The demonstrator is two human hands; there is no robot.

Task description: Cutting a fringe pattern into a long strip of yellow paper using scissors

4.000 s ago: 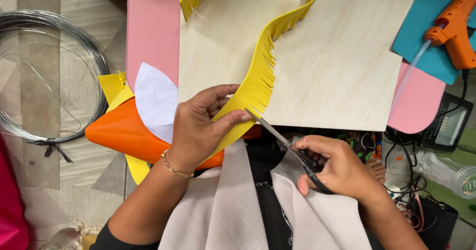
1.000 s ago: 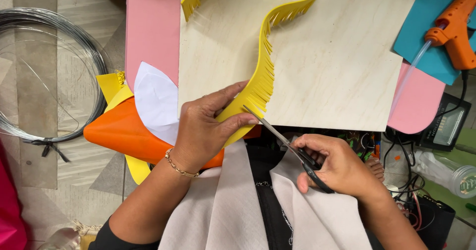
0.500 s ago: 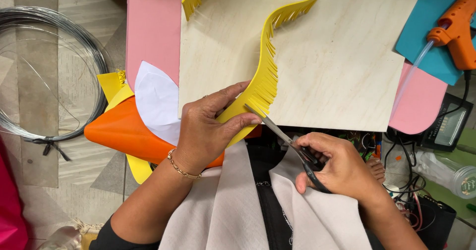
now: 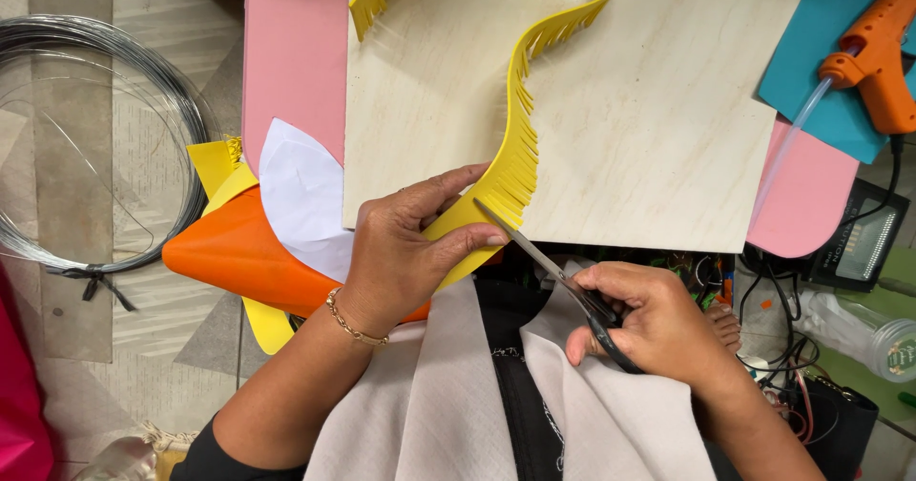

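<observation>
Left hand [image 4: 405,252] is pinching soft yellow fringed foam strip [image 4: 510,156] | right hand [image 4: 654,324] is gripping black-handled steel scissors [image 4: 553,271], blades touching fringe

The yellow strip [image 4: 515,156] looked like matt foam. The board [image 4: 649,109] was pale, glossy wood. The scissors [image 4: 549,266] had shiny metal blades.

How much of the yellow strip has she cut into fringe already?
Most of the yellow strip curving across the wooden board already has fringe. The scissors in the right hand are snipping beside the left hand. The short uncut end under that hand is left.
</observation>
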